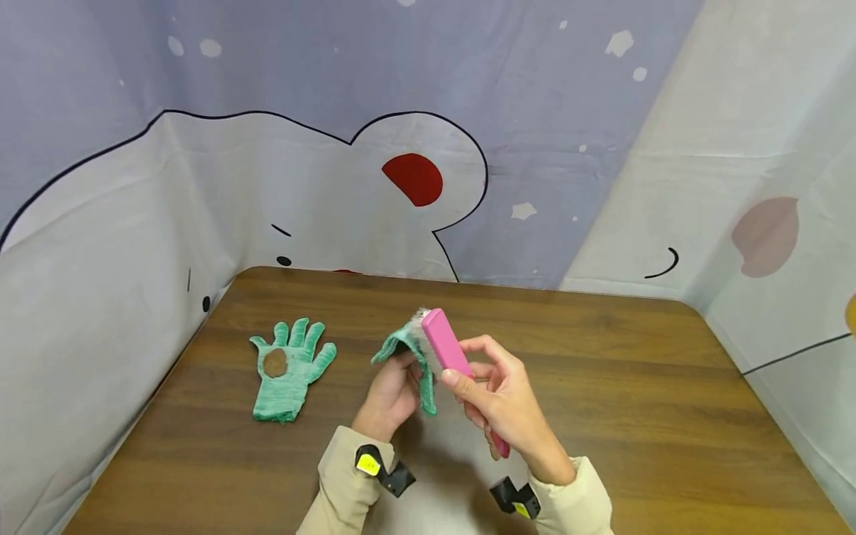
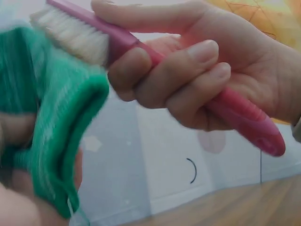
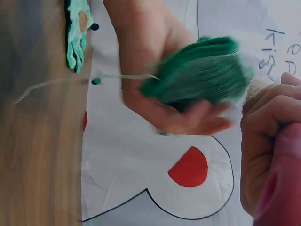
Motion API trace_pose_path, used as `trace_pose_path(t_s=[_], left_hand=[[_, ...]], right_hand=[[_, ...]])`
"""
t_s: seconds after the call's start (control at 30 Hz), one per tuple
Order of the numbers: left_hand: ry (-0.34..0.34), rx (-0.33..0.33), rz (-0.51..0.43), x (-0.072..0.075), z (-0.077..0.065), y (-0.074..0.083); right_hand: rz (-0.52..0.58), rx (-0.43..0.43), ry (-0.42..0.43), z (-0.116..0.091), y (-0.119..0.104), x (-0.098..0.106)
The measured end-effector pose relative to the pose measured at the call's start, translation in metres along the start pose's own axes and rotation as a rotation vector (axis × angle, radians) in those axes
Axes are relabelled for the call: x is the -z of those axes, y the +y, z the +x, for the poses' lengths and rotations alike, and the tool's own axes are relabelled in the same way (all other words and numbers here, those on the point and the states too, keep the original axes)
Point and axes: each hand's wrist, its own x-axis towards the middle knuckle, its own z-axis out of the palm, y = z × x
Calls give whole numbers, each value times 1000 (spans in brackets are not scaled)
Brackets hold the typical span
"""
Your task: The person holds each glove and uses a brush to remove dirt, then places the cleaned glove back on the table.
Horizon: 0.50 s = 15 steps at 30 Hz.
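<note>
My right hand (image 1: 501,394) grips a pink brush (image 1: 446,343) by its handle, fingers curled round it, as the left wrist view shows up close. Its pale bristles (image 2: 70,35) lie against a green knitted glove (image 1: 420,360). That glove is held up above the table by my left hand (image 1: 391,394), whose fingers are curled into its folds and partly hidden by them. In the right wrist view the held glove (image 3: 202,70) is blurred, and a loose pale thread (image 3: 122,76) trails from its cuff.
A second green glove (image 1: 284,394) lies flat at the left of the wooden table (image 1: 635,401), fingers spread, with a round brown patch (image 1: 275,362) on it. Behind the table hangs a printed cloth (image 1: 301,178) with cartoon shapes.
</note>
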Motion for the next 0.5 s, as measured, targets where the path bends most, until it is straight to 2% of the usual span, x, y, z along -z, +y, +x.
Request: trace_pose_path(t_s=[0.13, 0.27, 0.33, 0.4, 0.43, 0.5], left_hand=[[190, -15, 240, 4, 8, 1], [382, -120, 565, 9, 12, 2], [453, -156, 688, 10, 12, 4], [478, -160, 748, 10, 12, 7], [472, -152, 745, 10, 12, 8], [435, -109, 680, 10, 11, 10]], right_hand=[[17, 29, 30, -1, -3, 6], [12, 19, 48, 0, -4, 12], [4, 0, 48, 1, -3, 14], [-8, -22, 47, 2, -3, 16], [-11, -35, 47, 2, -2, 17], [-18, -60, 48, 2, -1, 18]])
